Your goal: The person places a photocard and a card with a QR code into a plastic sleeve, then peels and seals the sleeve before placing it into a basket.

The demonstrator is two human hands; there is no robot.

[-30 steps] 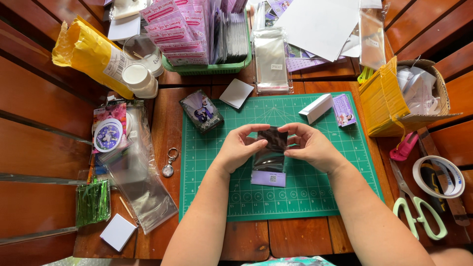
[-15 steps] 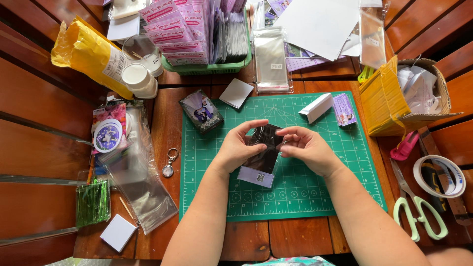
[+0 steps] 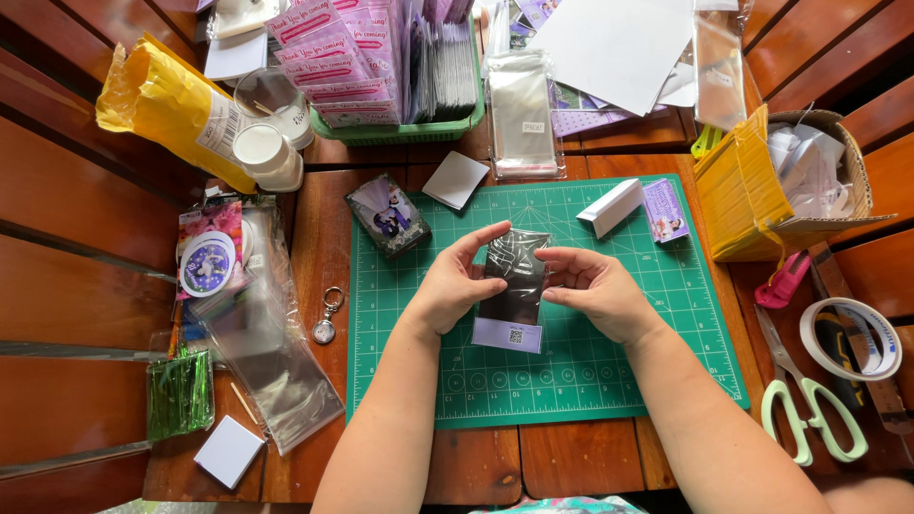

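A dark card in a clear sleeve (image 3: 514,286) is held above the green cutting mat (image 3: 571,381). The left hand (image 3: 455,281) and right hand (image 3: 595,288) are each clamped on one of its side edges. The mat lies on a slatted red-brown wooden surface (image 3: 86,238). Scissors (image 3: 809,409) and a tape roll (image 3: 850,338) lie to the right; a green basket (image 3: 409,128) stands behind.

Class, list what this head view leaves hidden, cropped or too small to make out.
- Dark packet: side edges covered by the left hand and right hand; glare hides its contents.
- Cutting mat: part hidden under both forearms.
- White sheets: cropped by the top edge.
- Keyring: too small for detail.
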